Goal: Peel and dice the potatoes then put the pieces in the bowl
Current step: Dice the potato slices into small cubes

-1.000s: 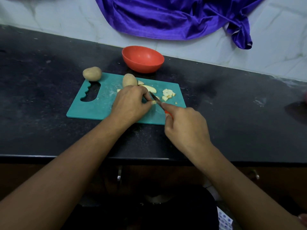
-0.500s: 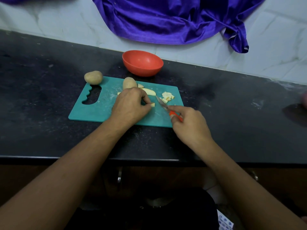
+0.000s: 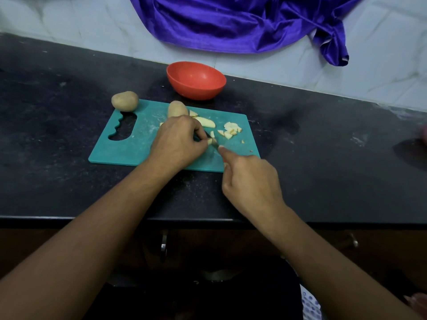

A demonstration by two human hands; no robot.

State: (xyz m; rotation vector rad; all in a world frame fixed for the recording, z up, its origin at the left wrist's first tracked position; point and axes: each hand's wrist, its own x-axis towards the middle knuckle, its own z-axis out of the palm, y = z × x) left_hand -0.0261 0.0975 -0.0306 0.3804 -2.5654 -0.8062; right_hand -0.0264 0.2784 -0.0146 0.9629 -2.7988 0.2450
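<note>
Head view, looking down: at the top of the frame a purple cloth point(image 3: 231, 21) drapes over the white tiled wall point(image 3: 381, 65). Just below it, top centre, a red-orange bowl point(image 3: 196, 80) sits just beyond the far edge of the teal cutting board point(image 3: 143, 144).

The left hand point(image 3: 178, 144) is planted mid-board and hides much of what lies under it. Its fingertips are curled in, pinching a small piece point(image 3: 209, 141) of pale potato. The right hand point(image 3: 250, 183) comes in from lower right, wrapped round a knife point(image 3: 215, 146), with the index finger stretched along the top. Only a sliver of dark blade shows, right against that pinched bit.

All of this lies on a black, speckled table point(image 3: 323, 146) dusted with pale marks, with a cabinet handle point(image 3: 163, 243) in shadow beneath its front edge.

Now the potatoes. 1 whole potato point(image 3: 125, 101), skin on, perches at the board's upper left corner. A second potato point(image 3: 176, 109) stands just behind the left knuckles. Beside it lies a long wedge point(image 3: 206, 122), and further right a little heap of diced pieces point(image 3: 232, 130), pale yellow, some with skin at the edge.
</note>
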